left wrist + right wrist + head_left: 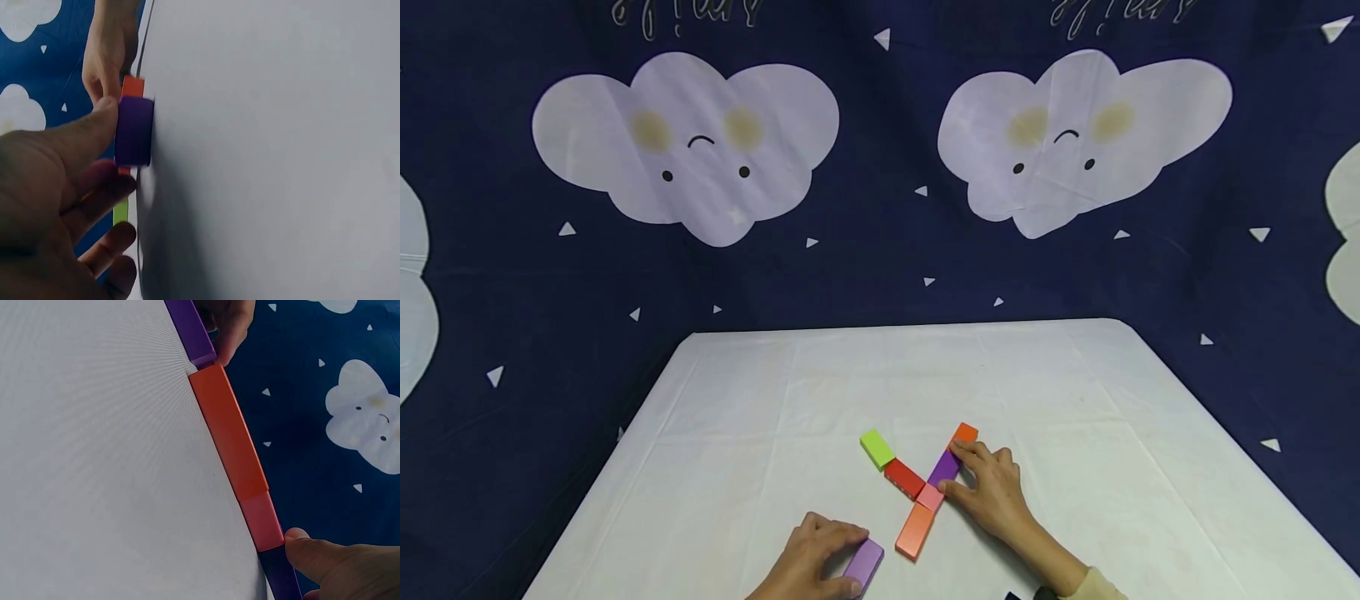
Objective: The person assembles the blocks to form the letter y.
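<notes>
Left hand (808, 560) curled around lilac block (863, 565); right hand (992, 492), fingers extended, against purple block (943, 467).

A cross of six blocks is laid on the table (1075, 392), just left of the right hand (992, 492). The centre block (930, 497) is touched by that hand's thumb. The arm block (943, 468) is set along its fingers, and the far block (965, 432) lies just beyond the fingertips. The inner block (903, 477) and the outer block (877, 448) are placed farther to its left. The near block (915, 531) is found between the two hands. A loose block (863, 565) is held at the right edge of the left hand (808, 562), seemingly apart from the cross.
</notes>
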Action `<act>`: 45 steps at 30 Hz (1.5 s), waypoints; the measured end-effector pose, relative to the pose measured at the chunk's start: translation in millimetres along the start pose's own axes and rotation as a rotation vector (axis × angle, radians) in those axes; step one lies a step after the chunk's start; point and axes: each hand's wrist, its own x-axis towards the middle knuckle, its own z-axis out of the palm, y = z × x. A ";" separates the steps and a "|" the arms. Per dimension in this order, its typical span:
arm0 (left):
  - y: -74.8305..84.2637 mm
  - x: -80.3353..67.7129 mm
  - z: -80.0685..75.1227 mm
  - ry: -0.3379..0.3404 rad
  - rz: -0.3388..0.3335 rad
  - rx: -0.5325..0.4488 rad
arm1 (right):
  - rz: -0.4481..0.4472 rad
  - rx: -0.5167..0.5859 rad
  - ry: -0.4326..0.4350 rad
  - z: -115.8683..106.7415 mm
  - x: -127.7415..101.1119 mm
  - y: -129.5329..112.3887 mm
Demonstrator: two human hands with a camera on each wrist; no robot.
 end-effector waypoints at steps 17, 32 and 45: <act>14.5 -2.6 28.3 0.120 0.021 0.200 | -0.007 0.003 0.006 1.5 -0.1 1.6; 27.9 0.1 38.1 0.031 -0.102 0.258 | -0.006 0.005 0.010 1.5 -0.3 1.5; 27.6 -1.2 44.2 0.090 -0.052 0.297 | -0.011 0.000 0.016 1.3 -0.5 1.2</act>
